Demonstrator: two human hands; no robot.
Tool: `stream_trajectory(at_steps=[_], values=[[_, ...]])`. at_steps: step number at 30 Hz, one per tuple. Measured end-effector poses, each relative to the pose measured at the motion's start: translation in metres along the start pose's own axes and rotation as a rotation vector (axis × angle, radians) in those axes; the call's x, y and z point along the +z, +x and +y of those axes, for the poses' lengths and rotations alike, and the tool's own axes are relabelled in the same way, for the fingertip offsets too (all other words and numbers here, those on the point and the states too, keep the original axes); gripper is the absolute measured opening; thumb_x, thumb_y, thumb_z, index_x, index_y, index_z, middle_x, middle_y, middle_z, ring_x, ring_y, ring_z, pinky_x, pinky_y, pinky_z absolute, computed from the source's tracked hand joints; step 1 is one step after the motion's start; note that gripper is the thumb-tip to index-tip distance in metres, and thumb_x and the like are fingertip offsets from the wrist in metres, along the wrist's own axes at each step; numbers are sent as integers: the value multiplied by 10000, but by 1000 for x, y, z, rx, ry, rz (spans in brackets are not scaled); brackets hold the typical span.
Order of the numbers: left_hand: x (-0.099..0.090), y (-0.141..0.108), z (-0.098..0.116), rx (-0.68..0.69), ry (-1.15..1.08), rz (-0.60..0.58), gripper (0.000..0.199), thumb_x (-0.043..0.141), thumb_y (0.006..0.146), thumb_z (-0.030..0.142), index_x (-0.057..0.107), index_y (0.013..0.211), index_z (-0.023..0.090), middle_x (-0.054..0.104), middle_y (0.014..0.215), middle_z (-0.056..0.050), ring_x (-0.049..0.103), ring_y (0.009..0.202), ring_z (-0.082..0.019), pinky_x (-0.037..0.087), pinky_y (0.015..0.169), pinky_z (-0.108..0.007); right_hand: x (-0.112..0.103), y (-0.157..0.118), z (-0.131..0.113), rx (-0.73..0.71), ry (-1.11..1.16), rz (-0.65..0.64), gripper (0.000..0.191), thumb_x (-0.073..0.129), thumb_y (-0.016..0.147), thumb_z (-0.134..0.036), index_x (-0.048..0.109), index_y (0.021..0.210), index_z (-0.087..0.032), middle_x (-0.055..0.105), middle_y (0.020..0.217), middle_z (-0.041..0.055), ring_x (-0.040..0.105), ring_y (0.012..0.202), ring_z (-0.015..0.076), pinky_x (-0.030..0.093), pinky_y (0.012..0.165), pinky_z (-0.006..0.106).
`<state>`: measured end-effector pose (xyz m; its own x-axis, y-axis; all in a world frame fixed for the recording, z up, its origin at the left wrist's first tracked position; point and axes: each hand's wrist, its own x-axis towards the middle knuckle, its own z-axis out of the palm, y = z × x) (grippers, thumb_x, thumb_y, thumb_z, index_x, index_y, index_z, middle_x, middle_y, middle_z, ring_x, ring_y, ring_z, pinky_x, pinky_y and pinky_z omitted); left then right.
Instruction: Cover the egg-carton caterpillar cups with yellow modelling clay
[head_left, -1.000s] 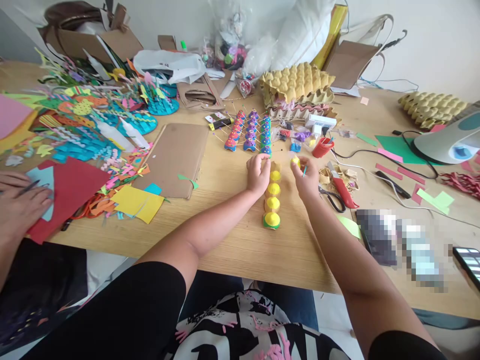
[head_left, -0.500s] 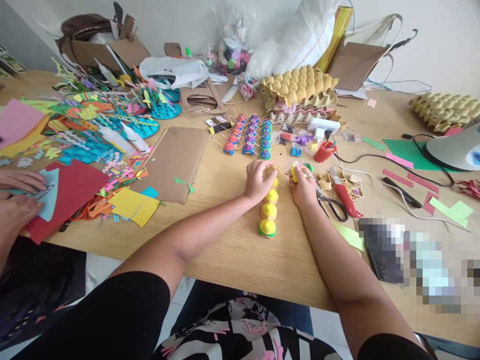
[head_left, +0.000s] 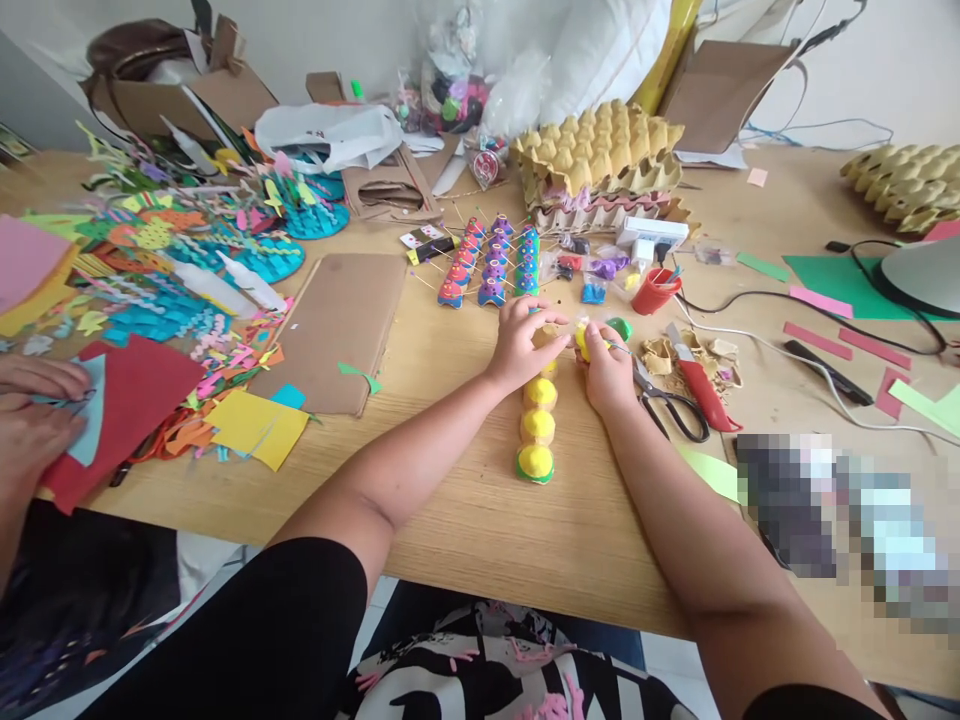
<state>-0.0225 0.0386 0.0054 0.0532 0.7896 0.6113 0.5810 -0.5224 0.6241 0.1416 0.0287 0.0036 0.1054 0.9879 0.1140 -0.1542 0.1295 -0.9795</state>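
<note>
A strip of egg carton cups (head_left: 538, 427) stands on the table in front of me, its nearer bumps capped with yellow clay and its near end edged in green. Over the strip's far end is my left hand (head_left: 521, 348), fingers stretched and apart, thumb pointing toward the other hand; it hides the far cups. My right hand (head_left: 611, 375) is closed around a lump of yellow clay (head_left: 583, 342), partly hidden by the fingers. Just beyond it lies a green clay lump (head_left: 620, 328). Black-handled scissors (head_left: 673, 412) lie right of my right hand.
Three painted carton strips (head_left: 493, 262) with sticks stand behind. Egg trays (head_left: 600, 150) are stacked at the back. A red-handled knife (head_left: 701, 385) and red cup (head_left: 655, 292) sit to the right. A cardboard sheet (head_left: 341, 320) lies left; at far left a co-worker's hands (head_left: 41, 400) hold blue paper.
My left hand has lifted off the strip's far end and opened, its thumb shifting right toward my right hand. The right hand keeps the yellow clay. The camera view has shifted slightly.
</note>
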Motion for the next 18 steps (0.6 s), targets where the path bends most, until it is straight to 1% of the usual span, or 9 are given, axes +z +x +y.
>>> stream_trajectory(at_steps=[4, 6, 10, 14, 18], values=[[-2, 1, -1, 10, -52, 27, 222, 832, 898, 373, 798, 1090, 266, 677, 1252, -103, 600, 1334, -272, 422, 1253, -452, 1, -2, 0, -55, -68, -2, 516, 738, 843, -745, 684, 931, -239, 652, 716, -28, 570, 677, 139, 472, 644, 285], [-3, 1, 1, 21, -58, 17, 199, 819, 912, 385, 804, 1075, 272, 671, 1264, -103, 592, 1346, -271, 418, 1260, -449, 1, -2, 1, -66, -94, 2, 509, 716, 865, -741, 676, 931, -237, 657, 737, -20, 584, 693, 145, 486, 658, 292], [-1, 1, 1, -8, -34, -11, 169, 799, 934, 408, 819, 1046, 283, 673, 1259, -96, 583, 1361, -279, 401, 1277, -466, 0, 0, 5, -63, -103, 16, 511, 699, 875, -743, 638, 895, -237, 642, 748, -20, 548, 658, 132, 469, 638, 291], [2, 2, -2, -20, -34, 4, 180, 848, 895, 404, 822, 1019, 275, 681, 1236, -98, 588, 1344, -284, 412, 1259, -470, 0, 2, 7, -65, -95, 41, 524, 706, 859, -758, 607, 874, -244, 600, 690, -33, 535, 631, 133, 459, 633, 295], [5, 2, -5, -20, -37, 33, 169, 887, 856, 394, 822, 939, 262, 691, 1201, -106, 597, 1318, -295, 412, 1252, -482, 1, 3, 8, -82, -86, 87, 529, 718, 842, -767, 598, 879, -252, 585, 693, -34, 534, 655, 140, 453, 640, 291]])
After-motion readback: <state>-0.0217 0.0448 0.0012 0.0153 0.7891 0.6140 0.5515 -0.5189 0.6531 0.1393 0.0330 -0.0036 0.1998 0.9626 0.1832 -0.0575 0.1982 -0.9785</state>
